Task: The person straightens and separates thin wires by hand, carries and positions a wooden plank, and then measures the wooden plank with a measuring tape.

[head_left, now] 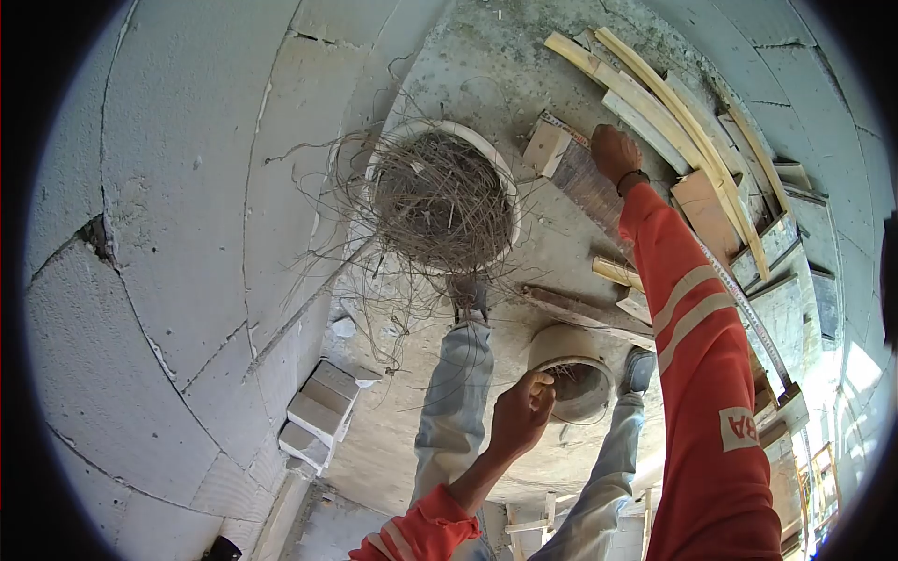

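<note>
My right hand [617,156] is closed in a fist over the edge of a dark wooden board [587,187] with a pale wood block [546,150] at its end. A marked measuring tape [748,313] runs along the board, under that fist and past my forearm. Nearer my body, my left hand [524,413] has its fingers curled together; what they hold, if anything, is too small to make out. Just beyond it sits a pale bucket [572,351] tipped towards me, its contents dim. A large tangle of thin binding wire [440,201] spills over a round white tub [505,173].
Long wooden strips [655,103] and plank offcuts [716,210] lie to the right along a block wall. Another block wall [178,187] rises on the left, with grey blocks [323,407] at its foot. My shoes [640,369] stand beside the bucket and tub.
</note>
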The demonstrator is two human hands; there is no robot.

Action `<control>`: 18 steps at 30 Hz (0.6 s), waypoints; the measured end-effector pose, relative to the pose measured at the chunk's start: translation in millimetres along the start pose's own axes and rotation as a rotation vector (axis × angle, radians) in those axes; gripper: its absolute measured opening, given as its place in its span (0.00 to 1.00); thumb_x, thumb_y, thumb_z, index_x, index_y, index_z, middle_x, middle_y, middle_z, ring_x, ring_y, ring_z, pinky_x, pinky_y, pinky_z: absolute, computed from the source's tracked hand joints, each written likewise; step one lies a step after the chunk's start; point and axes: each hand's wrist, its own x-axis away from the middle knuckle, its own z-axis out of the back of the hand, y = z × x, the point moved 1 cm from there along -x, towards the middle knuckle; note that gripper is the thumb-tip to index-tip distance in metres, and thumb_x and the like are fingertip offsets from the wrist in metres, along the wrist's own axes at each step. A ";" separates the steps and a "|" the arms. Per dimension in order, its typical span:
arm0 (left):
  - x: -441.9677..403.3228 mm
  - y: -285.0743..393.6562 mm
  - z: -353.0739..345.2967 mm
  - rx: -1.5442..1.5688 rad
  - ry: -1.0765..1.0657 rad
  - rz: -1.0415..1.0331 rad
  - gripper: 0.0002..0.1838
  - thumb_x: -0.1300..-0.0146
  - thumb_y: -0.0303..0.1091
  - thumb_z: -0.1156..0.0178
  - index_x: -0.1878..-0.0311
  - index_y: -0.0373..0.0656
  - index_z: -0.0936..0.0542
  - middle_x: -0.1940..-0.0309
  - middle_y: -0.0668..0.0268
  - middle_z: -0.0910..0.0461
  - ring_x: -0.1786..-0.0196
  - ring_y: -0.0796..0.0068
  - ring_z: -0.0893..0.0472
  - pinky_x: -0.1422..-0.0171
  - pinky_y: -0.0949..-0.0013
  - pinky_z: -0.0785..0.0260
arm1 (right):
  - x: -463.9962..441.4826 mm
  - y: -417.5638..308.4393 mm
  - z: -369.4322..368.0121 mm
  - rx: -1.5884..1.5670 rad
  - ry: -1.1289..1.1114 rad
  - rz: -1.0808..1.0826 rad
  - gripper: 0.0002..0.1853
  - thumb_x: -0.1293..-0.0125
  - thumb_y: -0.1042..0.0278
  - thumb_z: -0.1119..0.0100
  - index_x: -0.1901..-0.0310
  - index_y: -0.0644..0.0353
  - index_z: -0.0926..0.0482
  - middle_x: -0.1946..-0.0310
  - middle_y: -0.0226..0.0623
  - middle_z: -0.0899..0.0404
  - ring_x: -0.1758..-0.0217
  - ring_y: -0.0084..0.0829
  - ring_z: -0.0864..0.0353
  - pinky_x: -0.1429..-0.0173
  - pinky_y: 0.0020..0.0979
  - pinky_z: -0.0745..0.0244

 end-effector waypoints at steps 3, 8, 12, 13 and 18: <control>-10.7 10.0 -13.7 0.165 -0.010 -0.135 0.12 0.33 0.34 0.39 0.51 0.38 0.22 0.64 0.55 0.15 0.63 0.65 0.14 0.58 0.64 0.23 | -2.5 0.0 -3.3 0.021 -0.033 -0.057 0.11 0.34 0.62 0.49 0.57 0.53 0.17 0.56 0.52 0.16 0.48 0.55 0.18 0.45 0.50 0.24; -6.2 -5.2 -26.8 0.027 -0.054 -0.125 0.12 0.34 0.35 0.39 0.52 0.38 0.22 0.65 0.56 0.15 0.65 0.64 0.15 0.57 0.65 0.23 | -8.1 15.3 -15.4 0.012 0.025 -0.026 0.12 0.33 0.59 0.48 0.57 0.53 0.17 0.56 0.49 0.15 0.49 0.54 0.17 0.45 0.50 0.24; -8.1 -5.4 -27.3 0.028 -0.053 -0.113 0.12 0.34 0.35 0.38 0.52 0.38 0.22 0.68 0.58 0.16 0.66 0.66 0.16 0.58 0.65 0.24 | -7.4 10.1 -8.2 -0.011 -0.039 -0.055 0.14 0.34 0.56 0.46 0.58 0.53 0.16 0.56 0.47 0.15 0.49 0.50 0.16 0.46 0.49 0.24; -8.3 -6.8 -28.8 0.017 -0.045 -0.122 0.12 0.34 0.34 0.38 0.52 0.38 0.22 0.69 0.58 0.16 0.66 0.66 0.16 0.59 0.65 0.25 | -4.7 7.4 -3.7 -0.006 -0.040 -0.058 0.14 0.34 0.56 0.46 0.58 0.53 0.16 0.56 0.47 0.15 0.49 0.50 0.16 0.46 0.49 0.24; -8.2 -9.9 -32.3 0.034 -0.030 -0.170 0.11 0.34 0.34 0.38 0.53 0.38 0.22 0.70 0.59 0.17 0.68 0.67 0.16 0.60 0.65 0.25 | 1.8 1.4 1.9 0.010 -0.009 -0.075 0.13 0.36 0.57 0.43 0.58 0.53 0.16 0.57 0.47 0.14 0.50 0.50 0.16 0.48 0.47 0.23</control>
